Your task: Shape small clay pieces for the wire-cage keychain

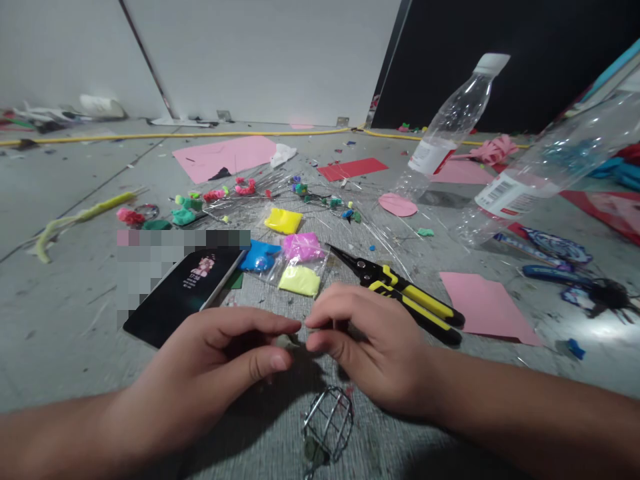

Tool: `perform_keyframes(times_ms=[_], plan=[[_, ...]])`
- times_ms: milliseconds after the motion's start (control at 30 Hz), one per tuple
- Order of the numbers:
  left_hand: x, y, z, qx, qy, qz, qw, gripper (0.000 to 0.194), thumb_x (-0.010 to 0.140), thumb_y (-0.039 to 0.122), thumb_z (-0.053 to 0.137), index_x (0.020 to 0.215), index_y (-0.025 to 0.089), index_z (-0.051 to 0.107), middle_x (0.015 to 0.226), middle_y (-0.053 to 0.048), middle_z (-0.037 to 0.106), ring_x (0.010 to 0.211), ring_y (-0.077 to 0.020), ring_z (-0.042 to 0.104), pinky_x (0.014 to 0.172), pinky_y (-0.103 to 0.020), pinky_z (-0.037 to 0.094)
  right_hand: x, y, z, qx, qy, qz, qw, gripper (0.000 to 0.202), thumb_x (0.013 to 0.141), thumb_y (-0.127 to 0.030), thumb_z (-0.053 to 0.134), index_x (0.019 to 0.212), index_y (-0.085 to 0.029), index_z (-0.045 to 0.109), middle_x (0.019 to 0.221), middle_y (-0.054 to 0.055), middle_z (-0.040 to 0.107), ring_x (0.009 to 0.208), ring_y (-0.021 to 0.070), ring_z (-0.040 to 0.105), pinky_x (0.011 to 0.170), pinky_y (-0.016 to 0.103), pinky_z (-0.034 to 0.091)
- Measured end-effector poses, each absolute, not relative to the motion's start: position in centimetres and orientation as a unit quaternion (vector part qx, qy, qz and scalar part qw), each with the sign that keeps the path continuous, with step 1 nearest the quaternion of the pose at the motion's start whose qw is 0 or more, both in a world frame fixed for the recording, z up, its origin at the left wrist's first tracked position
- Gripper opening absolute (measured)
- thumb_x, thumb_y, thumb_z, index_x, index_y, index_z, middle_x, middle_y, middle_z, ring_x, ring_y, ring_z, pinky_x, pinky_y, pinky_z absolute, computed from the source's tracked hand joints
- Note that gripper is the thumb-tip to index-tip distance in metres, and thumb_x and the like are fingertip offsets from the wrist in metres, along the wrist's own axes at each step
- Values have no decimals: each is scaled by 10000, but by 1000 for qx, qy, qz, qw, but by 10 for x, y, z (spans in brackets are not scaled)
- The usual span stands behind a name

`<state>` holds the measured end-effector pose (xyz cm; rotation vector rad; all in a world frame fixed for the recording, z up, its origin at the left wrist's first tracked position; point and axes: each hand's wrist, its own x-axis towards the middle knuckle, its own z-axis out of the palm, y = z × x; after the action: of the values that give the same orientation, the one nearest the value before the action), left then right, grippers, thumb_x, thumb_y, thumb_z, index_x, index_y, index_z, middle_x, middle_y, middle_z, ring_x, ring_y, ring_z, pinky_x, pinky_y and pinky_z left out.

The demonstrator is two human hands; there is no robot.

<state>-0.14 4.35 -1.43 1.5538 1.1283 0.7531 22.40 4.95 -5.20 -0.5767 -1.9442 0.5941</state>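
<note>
Head camera: on your head, facing forward and down
Near: your left hand [205, 360], right hand [375, 350]
Far: pale wall [260, 60]

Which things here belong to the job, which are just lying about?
Likely in the job:
small grey-green piece in the left hand
silver wire cage
perhaps yellow-and-black pliers

Likely just lying about:
flat black phone
two clear plastic bottles
pink paper sheets

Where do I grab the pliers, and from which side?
Hold the pliers by their black-and-yellow handles, probably coming from the right: both handles reach out that way, while the narrow tip points left and away from you.
</note>
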Motion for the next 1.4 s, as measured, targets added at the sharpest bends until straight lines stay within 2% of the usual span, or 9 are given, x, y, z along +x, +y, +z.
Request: perform_keyframes(times_ms=[267,467,567,667,833,1033,1200,1333,1400], plan=[[0,44,-12,615,432,288,593,88,795,158,813,815,220,872,628,6,767,546,-105,646,532,-155,535,221,43,-52,-205,-817,207,498,67,1064,-227,681,1084,-173,716,960,55,793,840,136,738,764,252,617],[-3,44,-16,647,425,300,557,71,857,204,797,828,230,856,645,11,760,583,-105,660,550,-141,534,220,39,-51,-218,-828,180,483,84,1053,-153,621,1068,-162,702,934,64,785,836,158,723,789,287,623],[-3,43,-17,636,448,306,550,63,864,229,797,814,204,826,659,4,759,566,-105,654,523,-142,531,220,40,-50,-297,-787,200,502,72,1022,-160,626,1011,-186,692,865,29,766,745,141,698,688,263,589],[-2,41,-16,601,463,325,565,74,860,230,814,933,220,826,775,-11,835,635,-124,738,569,-153,584,218,44,-51,-361,-739,228,520,60,982,-156,665,976,-184,718,834,20,780,703,134,717,607,241,558],[1,43,-14,589,482,393,515,208,835,192,823,1028,269,834,939,11,888,839,-157,833,714,-155,646,218,51,-54,-345,-716,277,540,113,918,-80,747,922,-183,793,905,45,850,821,163,806,732,268,634],[2,45,-12,600,495,410,477,201,791,166,834,958,276,838,861,45,883,765,-131,827,692,-120,639,221,51,-54,-328,-724,284,536,107,881,-85,825,881,-191,814,847,32,845,753,156,800,716,262,649],[1,45,-15,625,448,376,517,158,851,132,770,905,266,834,821,40,868,726,-124,819,681,-135,638,221,46,-57,-306,-759,228,527,169,986,-83,703,1076,-183,806,945,59,857,817,161,815,746,269,669],[-3,47,-17,673,450,355,467,115,838,168,796,860,265,853,789,26,858,721,-134,798,674,-148,624,221,41,-58,-297,-788,210,497,382,995,-10,544,1278,-179,739,1106,87,848,870,158,821,785,288,682],[-4,48,-16,685,452,349,452,114,839,186,797,864,275,863,787,27,861,713,-135,795,665,-150,620,221,40,-56,-305,-789,203,493,368,997,-9,559,1276,-178,730,1108,80,850,875,152,822,791,270,674]])
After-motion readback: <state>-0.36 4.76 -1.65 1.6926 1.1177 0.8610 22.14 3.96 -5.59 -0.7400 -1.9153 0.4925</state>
